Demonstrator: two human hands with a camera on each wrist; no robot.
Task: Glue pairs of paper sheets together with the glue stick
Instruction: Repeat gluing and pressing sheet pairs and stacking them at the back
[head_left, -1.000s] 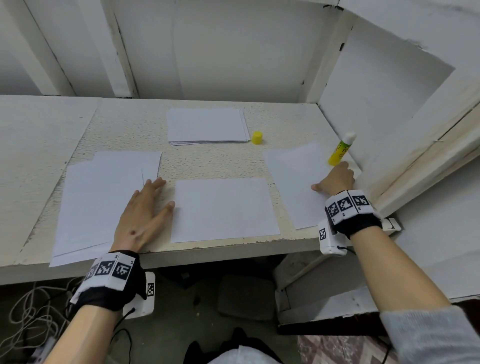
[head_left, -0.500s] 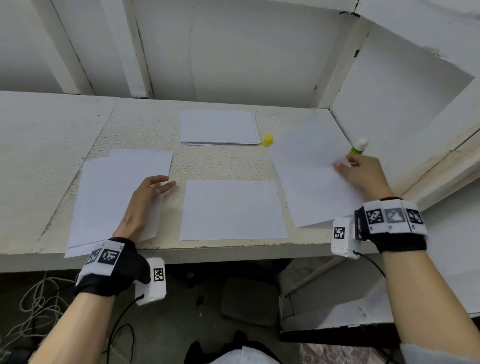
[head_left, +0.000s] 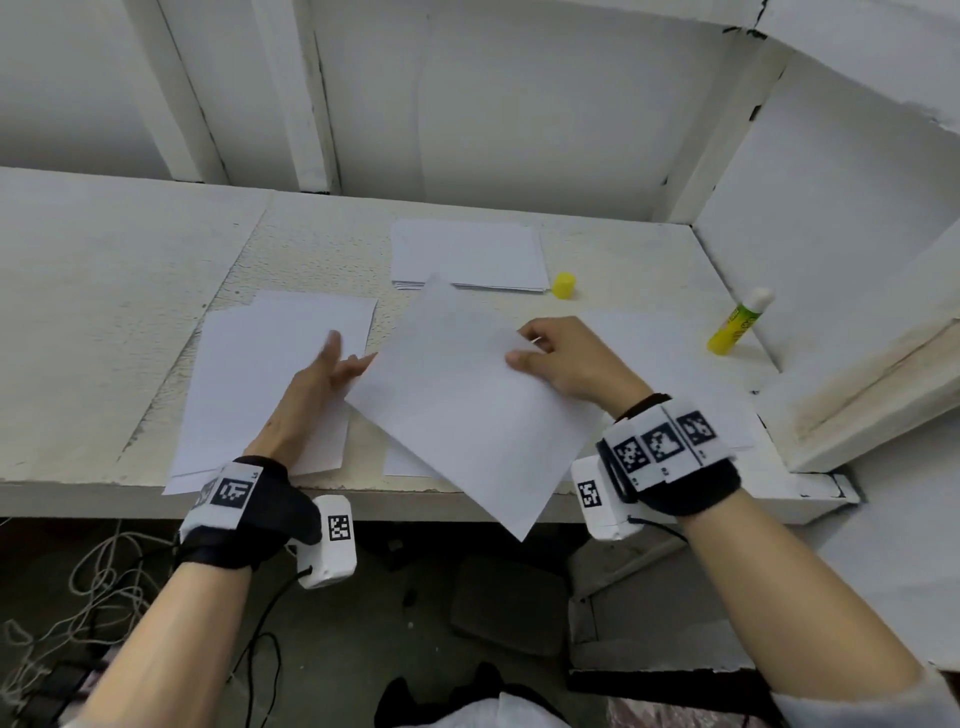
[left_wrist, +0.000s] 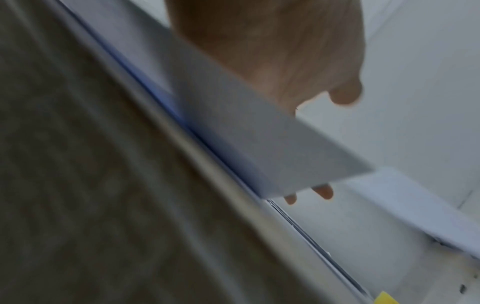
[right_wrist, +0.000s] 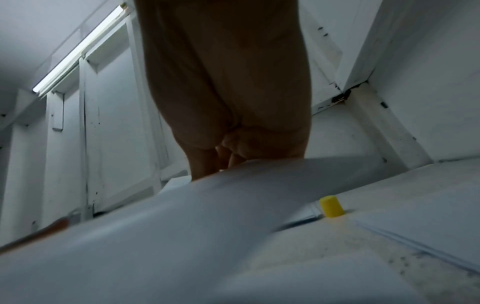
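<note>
Our right hand (head_left: 566, 358) pinches a sheet (head_left: 467, 405) by its far edge, tilted over the table's (head_left: 130, 291) middle sheet. Our left hand (head_left: 317, 384), fingers straight, holds nothing and is nearest its left corner. The uncapped glue stick (head_left: 737, 325) stands far right.
</note>
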